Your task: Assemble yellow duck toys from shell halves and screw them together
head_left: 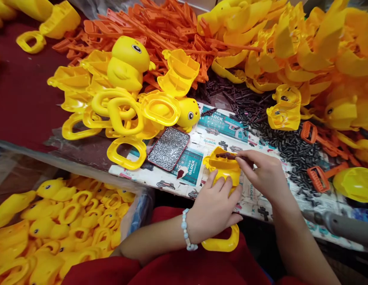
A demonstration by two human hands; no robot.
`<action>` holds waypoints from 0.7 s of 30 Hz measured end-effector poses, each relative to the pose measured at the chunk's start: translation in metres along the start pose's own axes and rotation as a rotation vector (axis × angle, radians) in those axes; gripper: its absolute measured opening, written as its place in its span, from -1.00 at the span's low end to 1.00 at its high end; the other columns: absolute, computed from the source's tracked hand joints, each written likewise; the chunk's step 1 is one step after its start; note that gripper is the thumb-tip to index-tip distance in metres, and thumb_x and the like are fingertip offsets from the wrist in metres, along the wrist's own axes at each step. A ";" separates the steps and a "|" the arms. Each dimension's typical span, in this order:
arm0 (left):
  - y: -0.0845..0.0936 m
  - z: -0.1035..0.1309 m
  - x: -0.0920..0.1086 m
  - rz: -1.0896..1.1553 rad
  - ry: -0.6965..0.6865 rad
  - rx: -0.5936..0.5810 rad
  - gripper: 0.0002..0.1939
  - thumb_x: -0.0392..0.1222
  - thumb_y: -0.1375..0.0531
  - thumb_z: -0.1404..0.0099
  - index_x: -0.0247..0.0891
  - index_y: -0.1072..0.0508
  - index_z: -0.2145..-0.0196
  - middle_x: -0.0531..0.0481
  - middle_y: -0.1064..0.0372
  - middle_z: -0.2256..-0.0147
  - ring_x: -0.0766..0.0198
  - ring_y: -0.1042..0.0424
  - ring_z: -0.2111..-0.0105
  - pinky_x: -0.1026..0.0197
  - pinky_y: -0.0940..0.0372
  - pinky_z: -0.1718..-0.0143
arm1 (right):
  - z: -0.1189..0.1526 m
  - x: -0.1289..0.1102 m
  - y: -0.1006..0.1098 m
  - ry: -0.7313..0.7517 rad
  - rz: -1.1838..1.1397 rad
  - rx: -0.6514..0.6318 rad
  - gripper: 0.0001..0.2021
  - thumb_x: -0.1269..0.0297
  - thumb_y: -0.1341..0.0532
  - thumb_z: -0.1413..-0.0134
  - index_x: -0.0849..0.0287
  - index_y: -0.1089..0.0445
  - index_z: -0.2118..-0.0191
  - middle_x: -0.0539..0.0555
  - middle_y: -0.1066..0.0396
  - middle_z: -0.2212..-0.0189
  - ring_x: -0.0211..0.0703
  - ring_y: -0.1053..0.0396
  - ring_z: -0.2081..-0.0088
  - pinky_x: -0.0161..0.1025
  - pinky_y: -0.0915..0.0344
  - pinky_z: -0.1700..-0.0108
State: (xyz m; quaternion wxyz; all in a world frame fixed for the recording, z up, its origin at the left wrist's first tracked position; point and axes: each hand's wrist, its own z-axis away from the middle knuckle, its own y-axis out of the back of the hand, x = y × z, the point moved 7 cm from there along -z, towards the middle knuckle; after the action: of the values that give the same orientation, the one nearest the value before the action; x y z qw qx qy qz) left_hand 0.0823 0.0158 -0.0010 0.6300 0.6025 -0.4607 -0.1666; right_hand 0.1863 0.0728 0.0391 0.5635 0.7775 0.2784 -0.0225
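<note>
My left hand (215, 206), with a beaded bracelet at the wrist, holds a yellow plastic duck shell half (224, 170) at the table's front edge. The shell's hollow side faces up, and its loop-shaped lower end (224, 244) shows below my wrist. My right hand (264, 174) pinches a thin dark brown plastic strip (227, 155) over the upper part of the shell. Left of the shell lies a shallow tray of small silver metal pieces (168, 149). Small black cylindrical pieces (299, 160) are scattered to the right of my right hand.
Yellow duck parts (124, 113) stand piled at left, with orange plastic strips (136, 29) behind. More yellow shells (290, 51) heap up at back right. A grey cylindrical tool (347, 228) lies at right. Below the table, a lined box (136, 209) holds several ducks.
</note>
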 end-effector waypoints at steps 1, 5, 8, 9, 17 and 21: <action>0.000 0.000 0.000 -0.001 -0.003 -0.002 -0.31 0.19 -0.21 -0.17 -0.30 -0.25 -0.11 -0.24 -0.30 -0.04 -0.01 -0.32 -0.01 -0.12 -0.05 -0.18 | 0.000 0.001 0.000 -0.001 0.013 -0.008 -0.81 0.32 -0.04 -0.29 0.27 -0.35 0.28 -0.02 -0.36 0.36 -0.32 -0.32 0.39 -0.38 -0.19 0.32; -0.001 0.002 -0.001 -0.008 -0.008 -0.010 -0.30 0.22 -0.20 -0.17 -0.28 -0.23 -0.12 -0.24 -0.28 -0.08 0.00 -0.31 -0.04 -0.12 -0.01 -0.20 | 0.000 0.004 -0.001 0.009 0.052 -0.019 -0.79 0.33 -0.02 -0.29 0.27 -0.35 0.28 0.00 -0.36 0.36 -0.30 -0.33 0.38 -0.36 -0.19 0.31; 0.001 0.002 -0.002 -0.004 -0.014 -0.008 -0.31 0.22 -0.19 -0.17 -0.28 -0.23 -0.12 -0.23 -0.27 -0.08 0.02 -0.31 -0.04 -0.11 -0.02 -0.20 | 0.000 0.004 -0.002 0.028 0.083 0.001 -0.78 0.33 -0.02 -0.29 0.28 -0.35 0.29 0.02 -0.36 0.36 -0.26 -0.32 0.38 -0.33 -0.15 0.34; 0.001 0.002 -0.002 -0.002 -0.015 -0.007 -0.31 0.22 -0.20 -0.17 -0.28 -0.24 -0.11 -0.22 -0.29 -0.06 0.03 -0.31 -0.03 -0.10 -0.02 -0.20 | 0.000 0.003 -0.004 0.042 0.084 -0.003 -0.78 0.33 -0.01 -0.29 0.27 -0.35 0.30 0.03 -0.35 0.36 -0.26 -0.32 0.39 -0.32 -0.14 0.35; 0.004 0.000 0.000 0.024 0.000 -0.039 -0.30 0.23 -0.21 -0.14 -0.27 -0.27 -0.10 -0.14 -0.35 0.04 0.05 -0.32 -0.01 -0.10 0.00 -0.23 | 0.000 0.002 -0.010 0.120 0.003 0.044 -0.78 0.34 -0.01 -0.31 0.28 -0.33 0.31 0.02 -0.35 0.35 -0.30 -0.33 0.39 -0.35 -0.20 0.35; 0.034 0.013 -0.008 0.087 -0.153 0.063 -0.49 0.18 -0.11 -0.27 -0.24 -0.35 -0.01 -0.17 -0.32 -0.07 0.10 -0.24 -0.14 -0.03 -0.07 -0.23 | 0.007 0.002 -0.009 0.130 -0.016 0.043 -0.72 0.21 0.00 -0.38 0.29 -0.35 0.18 0.01 -0.32 0.39 -0.34 -0.29 0.44 -0.37 -0.20 0.40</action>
State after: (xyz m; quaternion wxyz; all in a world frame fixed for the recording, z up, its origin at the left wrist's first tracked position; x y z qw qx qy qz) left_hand 0.0562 0.0220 0.0249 0.5803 0.5870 -0.5382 -0.1703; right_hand 0.1857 0.0696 0.0286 0.5272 0.7869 0.3201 0.0176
